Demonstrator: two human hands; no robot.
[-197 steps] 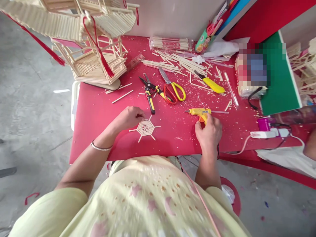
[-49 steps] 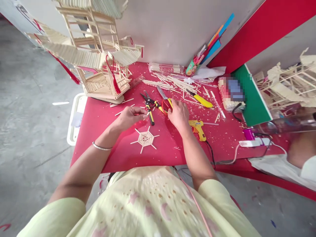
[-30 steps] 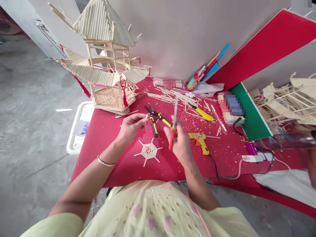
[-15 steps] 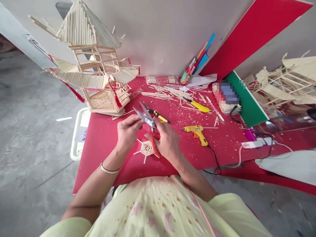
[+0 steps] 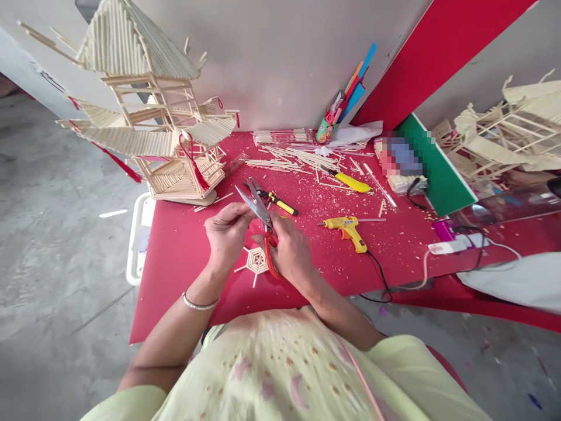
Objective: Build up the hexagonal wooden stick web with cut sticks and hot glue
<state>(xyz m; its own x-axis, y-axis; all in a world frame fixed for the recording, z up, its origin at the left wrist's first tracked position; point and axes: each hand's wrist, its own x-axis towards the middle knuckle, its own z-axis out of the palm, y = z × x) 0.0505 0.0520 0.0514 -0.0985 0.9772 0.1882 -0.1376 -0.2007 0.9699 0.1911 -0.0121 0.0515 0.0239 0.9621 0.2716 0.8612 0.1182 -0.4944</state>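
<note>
My right hand (image 5: 290, 245) is closed around the red handles of a pair of scissors (image 5: 258, 209), whose blades stand slightly apart and point up and left. Close beside the blades, my left hand (image 5: 228, 234) is pinched at thumb and forefinger; whatever it holds is too small to make out. Below both hands, a small hexagonal web of sticks (image 5: 256, 261) lies flat on the red table (image 5: 175, 263), partly covered by the scissor handles. Behind the scissors lie yellow-and-black pliers (image 5: 280, 203).
A stick pagoda model (image 5: 170, 140) with red tassels stands at the back left. A yellow glue gun (image 5: 348, 231) lies to the right, its cord trailing off the edge. Loose sticks (image 5: 302, 161), a yellow utility knife (image 5: 352, 180) and a pen cup (image 5: 325, 130) are farther back.
The view has shifted slightly, so the scene sits a little farther left. The scissor blades have drawn closer together, while both hands stay in nearly the same place.
</note>
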